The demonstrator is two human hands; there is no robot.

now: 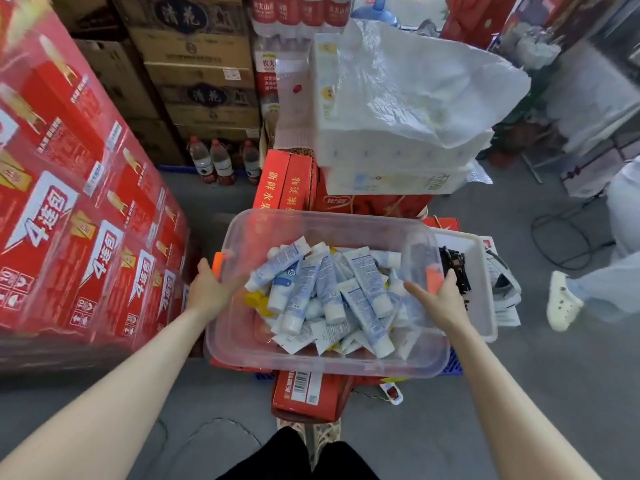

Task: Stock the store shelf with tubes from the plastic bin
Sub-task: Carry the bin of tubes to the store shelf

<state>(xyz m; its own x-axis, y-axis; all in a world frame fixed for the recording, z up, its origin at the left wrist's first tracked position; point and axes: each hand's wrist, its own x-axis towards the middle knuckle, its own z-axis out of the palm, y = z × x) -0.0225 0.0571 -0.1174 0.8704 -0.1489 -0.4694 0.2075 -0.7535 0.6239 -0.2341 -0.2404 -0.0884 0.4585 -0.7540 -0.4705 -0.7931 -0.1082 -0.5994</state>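
1. Position — the plastic bin (pixel 311 367) is held out in front by its two short ends, above a stack of red cartons (pixel 304 393). Whether it rests on them or is already lifted cannot be told.
2. The left grip (pixel 207 289) is clasped on the left end wall beside an orange latch (pixel 218 265), thumb outside and fingers reaching in past the rim. The right grip (pixel 440 299) is clasped likewise on the right end wall, by the second latch (pixel 433 278).
3. The tubes (pixel 332 292) are heaped loose in the bin, mostly white and blue, with a few yellow caps at the left. No store shelf is seen.
4. The step in hand is judged to be carrying the bin to the shelf. It should be kept level, since a loose heap would slide toward a lowered end.
5. The load is better borne under the rim than by the latches — these may spring open.
6. A path should be picked with care: wrapped red packs (pixel 86 237) stand close at the left, a white tray (pixel 488 306) lies just beside the bin at the right, and another person's shoe (pixel 562 299) is near.
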